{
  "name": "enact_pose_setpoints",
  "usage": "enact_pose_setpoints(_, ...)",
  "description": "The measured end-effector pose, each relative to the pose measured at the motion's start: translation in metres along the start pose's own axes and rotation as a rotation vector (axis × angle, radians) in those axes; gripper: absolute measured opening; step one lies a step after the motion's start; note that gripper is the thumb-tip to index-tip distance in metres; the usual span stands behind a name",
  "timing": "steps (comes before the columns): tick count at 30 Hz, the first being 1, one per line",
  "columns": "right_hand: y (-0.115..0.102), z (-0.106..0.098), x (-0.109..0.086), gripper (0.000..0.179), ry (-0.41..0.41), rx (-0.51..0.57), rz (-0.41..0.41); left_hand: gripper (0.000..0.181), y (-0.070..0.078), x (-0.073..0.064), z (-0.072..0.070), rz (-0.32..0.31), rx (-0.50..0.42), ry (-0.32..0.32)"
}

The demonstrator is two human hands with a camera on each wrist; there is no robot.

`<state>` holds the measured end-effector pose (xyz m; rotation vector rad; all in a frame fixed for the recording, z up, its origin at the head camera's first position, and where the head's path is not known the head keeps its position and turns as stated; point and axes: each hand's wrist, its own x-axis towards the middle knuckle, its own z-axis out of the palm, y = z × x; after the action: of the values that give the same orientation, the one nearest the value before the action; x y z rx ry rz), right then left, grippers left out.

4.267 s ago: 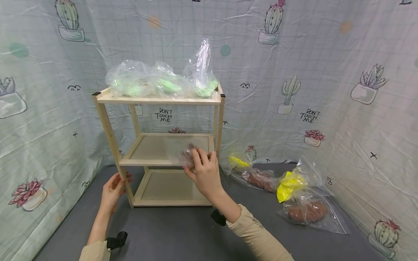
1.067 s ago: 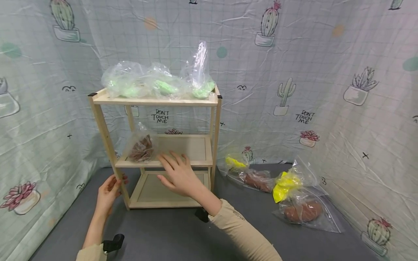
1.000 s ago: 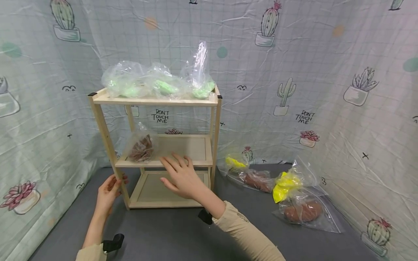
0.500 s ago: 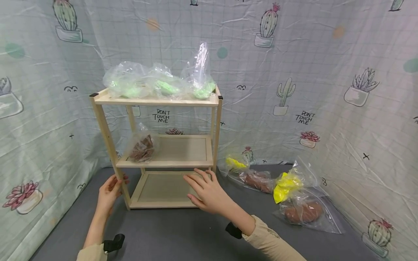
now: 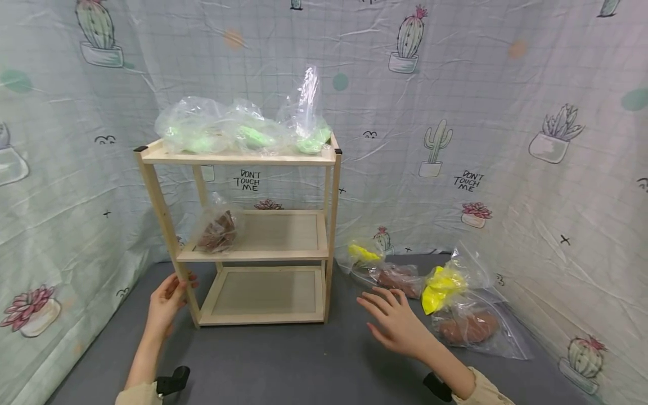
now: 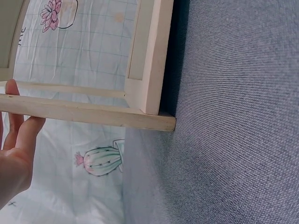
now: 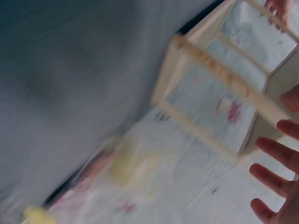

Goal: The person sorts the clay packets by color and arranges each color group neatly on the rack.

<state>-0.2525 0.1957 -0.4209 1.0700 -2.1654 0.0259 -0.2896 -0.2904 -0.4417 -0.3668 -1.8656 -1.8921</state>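
Placement looks done: bagged brown piece [image 5: 217,232] sits on the middle shelf [image 5: 283,233], my right hand [image 5: 400,323] has swung toward the tabletop bags [image 5: 468,327], fingers spread and empty, while my left hand [image 5: 164,301] still grips the post [image 5: 162,214].

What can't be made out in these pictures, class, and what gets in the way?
Head view: the exact shapes inside the green-filled bags, veiled by crinkled, glossy plastic.
Head view: part of the left hand, behind a wooden post.
Left wrist view: part of that hand, cut by the left edge.
Right wrist view: the outline of the yellow bag, blurred.
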Motion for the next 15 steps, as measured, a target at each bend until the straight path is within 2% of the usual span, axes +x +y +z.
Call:
enact_pose_setpoints(4, 0.016, -0.007, -0.029, 0.055, -0.025, -0.019, 0.037, 0.027, 0.001, 0.000, -0.003, 0.012, -0.006, -0.008)
enact_pose_setpoints(13, 0.058, -0.028, -0.091, 0.066, -0.152, -0.120, 0.164, 0.026, 0.000, 0.001, -0.003, 0.012, -0.023, -0.017)
enact_pose_setpoints(15, 0.070, -0.035, -0.104, 0.057, -0.169, -0.148, 0.190, 0.025, 0.000, 0.001, -0.001, 0.007, -0.027, -0.015)
